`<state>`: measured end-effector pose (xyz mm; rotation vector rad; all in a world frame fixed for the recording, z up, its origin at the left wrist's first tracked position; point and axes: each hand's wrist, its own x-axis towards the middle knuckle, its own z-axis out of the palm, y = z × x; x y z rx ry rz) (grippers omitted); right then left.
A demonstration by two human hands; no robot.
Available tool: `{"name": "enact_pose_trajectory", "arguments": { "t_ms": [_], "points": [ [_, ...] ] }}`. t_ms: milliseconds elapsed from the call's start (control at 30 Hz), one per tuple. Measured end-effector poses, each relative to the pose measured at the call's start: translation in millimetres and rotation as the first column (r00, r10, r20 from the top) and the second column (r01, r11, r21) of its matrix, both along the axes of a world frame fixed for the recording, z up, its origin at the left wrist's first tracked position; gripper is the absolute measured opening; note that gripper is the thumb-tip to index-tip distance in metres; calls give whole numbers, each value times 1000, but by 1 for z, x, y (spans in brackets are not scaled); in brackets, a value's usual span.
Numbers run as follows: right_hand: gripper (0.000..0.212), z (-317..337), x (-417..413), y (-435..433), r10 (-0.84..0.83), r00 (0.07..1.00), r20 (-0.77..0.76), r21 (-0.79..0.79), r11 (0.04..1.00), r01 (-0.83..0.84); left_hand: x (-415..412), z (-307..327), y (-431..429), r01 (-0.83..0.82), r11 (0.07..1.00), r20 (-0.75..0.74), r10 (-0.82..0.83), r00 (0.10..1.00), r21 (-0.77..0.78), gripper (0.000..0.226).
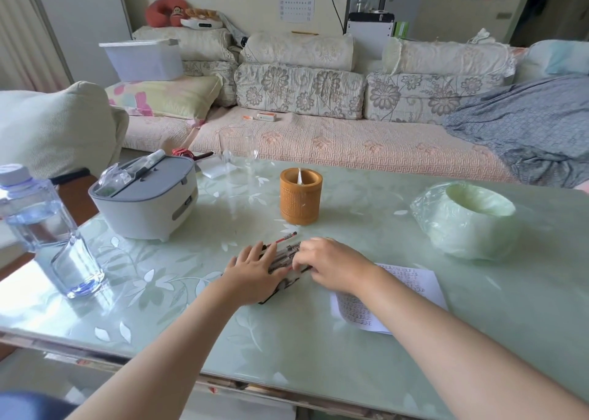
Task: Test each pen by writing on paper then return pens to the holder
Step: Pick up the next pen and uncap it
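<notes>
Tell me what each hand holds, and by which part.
The left hand holds nothing: it lies flat on the pens, pressing them. The right hand curls its fingers over the barrels of the pens, about midway along, from the right.

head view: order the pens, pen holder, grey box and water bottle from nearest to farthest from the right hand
1. pens, at the right hand's fingertips
2. pen holder, just beyond
3. grey box, back left
4. water bottle, left edge
</notes>
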<state>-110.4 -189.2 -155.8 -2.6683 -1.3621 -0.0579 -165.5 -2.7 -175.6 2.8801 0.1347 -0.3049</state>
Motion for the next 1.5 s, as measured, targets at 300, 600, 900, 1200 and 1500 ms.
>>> {"name": "enact_pose_trajectory", "arguments": {
  "t_ms": [300, 600, 900, 1200, 1500],
  "points": [
    [23, 23, -2, -57, -314, 946, -81, 68, 945, 320, 7, 23, -24, 125, 985, 373, -71, 925, -123, 51],
    [38, 7, -28, -122, -491, 869, -60, -77, 870, 487, 9, 21, -102, 432, 897, 337, -378, 862, -98, 57],
    [38, -2, -45, -136, -476, 873, -109, 5, 878, 479, 4, 16, -106, 431, 902, -42, -432, 901, -33, 82],
    [33, 5, -34, -149, -449, 867, -215, 287, 820, 496, 5, 26, -116, 419, 908, 48, -419, 907, 11, 83],
    [56, 37, -22, -140, 308, 422, -853, 451, 25, 892, 19, 12, -132, 494, 863, 106, -484, 869, -104, 75]
  ]
}}
